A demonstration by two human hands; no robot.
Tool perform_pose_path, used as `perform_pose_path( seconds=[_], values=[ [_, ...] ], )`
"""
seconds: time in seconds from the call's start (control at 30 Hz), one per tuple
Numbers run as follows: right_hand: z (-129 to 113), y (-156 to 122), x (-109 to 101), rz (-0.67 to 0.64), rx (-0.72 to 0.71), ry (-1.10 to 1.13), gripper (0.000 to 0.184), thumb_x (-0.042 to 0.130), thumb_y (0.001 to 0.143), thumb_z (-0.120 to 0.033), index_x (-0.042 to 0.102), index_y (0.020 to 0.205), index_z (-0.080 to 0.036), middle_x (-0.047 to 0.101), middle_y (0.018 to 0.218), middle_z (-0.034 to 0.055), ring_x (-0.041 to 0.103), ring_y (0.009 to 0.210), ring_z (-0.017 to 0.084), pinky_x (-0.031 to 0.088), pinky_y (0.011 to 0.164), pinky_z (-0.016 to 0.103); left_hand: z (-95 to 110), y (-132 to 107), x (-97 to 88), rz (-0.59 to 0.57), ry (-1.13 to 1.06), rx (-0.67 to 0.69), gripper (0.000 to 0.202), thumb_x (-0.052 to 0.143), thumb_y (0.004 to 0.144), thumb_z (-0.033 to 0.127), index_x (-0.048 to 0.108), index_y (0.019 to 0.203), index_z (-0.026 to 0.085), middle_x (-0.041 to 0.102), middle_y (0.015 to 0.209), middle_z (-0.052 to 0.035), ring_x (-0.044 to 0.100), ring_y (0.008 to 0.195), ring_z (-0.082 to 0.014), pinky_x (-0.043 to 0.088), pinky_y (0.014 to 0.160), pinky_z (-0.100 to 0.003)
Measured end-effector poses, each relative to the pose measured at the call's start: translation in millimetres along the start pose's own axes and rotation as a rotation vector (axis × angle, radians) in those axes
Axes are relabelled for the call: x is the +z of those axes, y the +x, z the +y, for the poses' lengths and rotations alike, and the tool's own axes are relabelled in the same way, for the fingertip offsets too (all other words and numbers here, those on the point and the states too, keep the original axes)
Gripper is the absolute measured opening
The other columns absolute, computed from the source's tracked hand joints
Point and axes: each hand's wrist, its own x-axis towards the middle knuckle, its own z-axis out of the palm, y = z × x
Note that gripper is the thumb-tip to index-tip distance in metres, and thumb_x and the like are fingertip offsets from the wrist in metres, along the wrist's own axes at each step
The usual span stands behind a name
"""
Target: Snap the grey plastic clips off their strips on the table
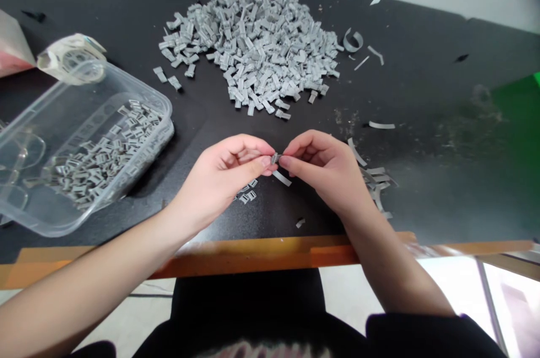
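Head-camera view showed a small grey plastic piece pinched between the two hands, held just above the bench near the middle of its front edge. The left hand had its thumb and forefinger closed on the piece's left side, the other fingers curled in; the right hand gripped the piece's right side the same way, fingertips nearly touching those of the left. A thin grey strip lay on the bench just below the piece, and a few loose grey clips lay beside the left hand. More curled grey strips were scattered just beside the right hand, toward the bench's right side. Farther back, toward the rear edge, a large heap of grey pieces was spread across the dark surface. At the left edge stood a clear plastic tub, tilted, with a layer of the same grey pieces inside it. A roll of tape rested against the tub's far rim. The orange front edge of the bench ran under both forearms.
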Motion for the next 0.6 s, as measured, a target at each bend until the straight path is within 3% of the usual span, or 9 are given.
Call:
perform_pose_path(
  seconds=[0.27, 0.4, 0.6],
  values=[
    [0.1, 0.7, 0.6, -0.03, 0.01, 0.02, 0.015, 0.082, 0.074, -0.01, 0.069, 0.077, -0.018, 0.068, 0.069, -0.0043, 0.061, 0.062, 0.007, 0.048, 0.059, 0.019, -0.7, -1.0, -0.1, -0.002, 0.123, 0.068, 0.01, 0.074, 0.082, 0.006, 0.072, 0.087, 0.014, 0.074, 0.073, 0.0027, 0.067, 0.07, -0.005, 0.054, 0.071, -0.012],
    [0.0, -0.4, -0.8, -0.052, 0.008, 0.038, 0.014, 0.082, 0.075, -0.011, 0.07, 0.077, -0.018, 0.068, 0.07, -0.0043, 0.06, 0.062, 0.007, 0.047, 0.059, 0.019, -0.9, -4.3, 1.1, -0.013, 0.299, 0.189, 0.011, 0.072, 0.084, 0.009, 0.07, 0.093, 0.015, 0.067, 0.073, 0.0042, 0.062, 0.068, -0.006, 0.051, 0.065, -0.014],
    [0.6, 0.4, -2.1, -0.068, 0.024, 0.053, 0.006, 0.078, 0.079, -0.016, 0.076, 0.084, -0.018, 0.073, 0.076, -0.0015, 0.062, 0.065, 0.009, 0.05, 0.064, 0.023, -4.0, -7.4, -2.0, -0.038, 0.618, 0.343, 0.015, 0.07, 0.087, 0.011, 0.07, 0.102, 0.015, 0.068, 0.086, 0.0004, 0.065, 0.078, -0.0108, 0.054, 0.072, -0.021]
  ],
)
